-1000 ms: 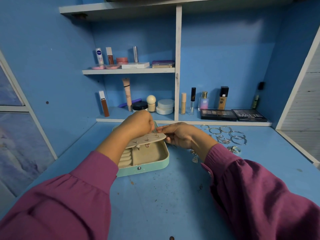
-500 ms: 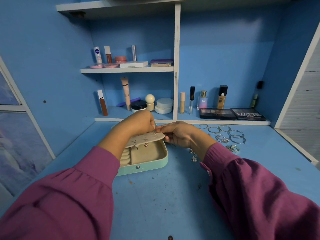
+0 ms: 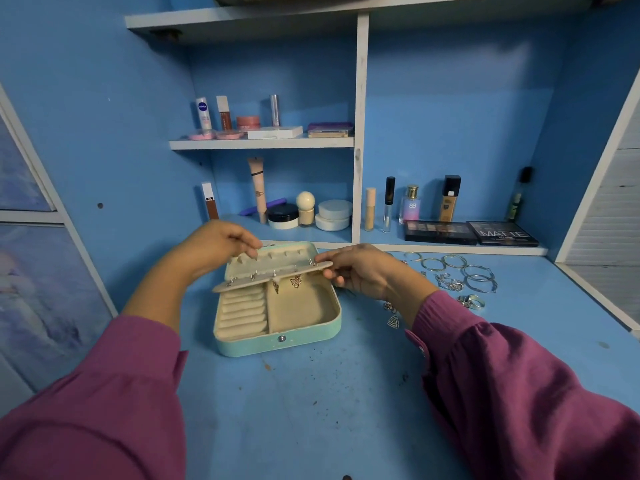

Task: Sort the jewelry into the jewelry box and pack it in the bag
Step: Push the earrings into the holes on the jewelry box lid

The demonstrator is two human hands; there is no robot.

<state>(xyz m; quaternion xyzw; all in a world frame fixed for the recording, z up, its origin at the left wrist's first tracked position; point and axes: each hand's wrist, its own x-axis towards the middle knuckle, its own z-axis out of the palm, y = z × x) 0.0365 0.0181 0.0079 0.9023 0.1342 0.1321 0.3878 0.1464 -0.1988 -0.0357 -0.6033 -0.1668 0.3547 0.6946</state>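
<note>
Two hands on it: we're pinching the thin flap [image 3: 273, 278] by its ends, left hand [image 3: 221, 244] and right hand [image 3: 360, 271], since the hanging earrings [image 3: 296, 281] are looking light and snaggy.

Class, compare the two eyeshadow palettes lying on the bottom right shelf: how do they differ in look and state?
The left palette shows rows of coloured pans, while the right palette shows a black top printed MATTE. The left palette sits nearer the shelf divider; the right palette lies farther right, beside it. Both are dark, flat rectangles lying on the same shelf.
</note>
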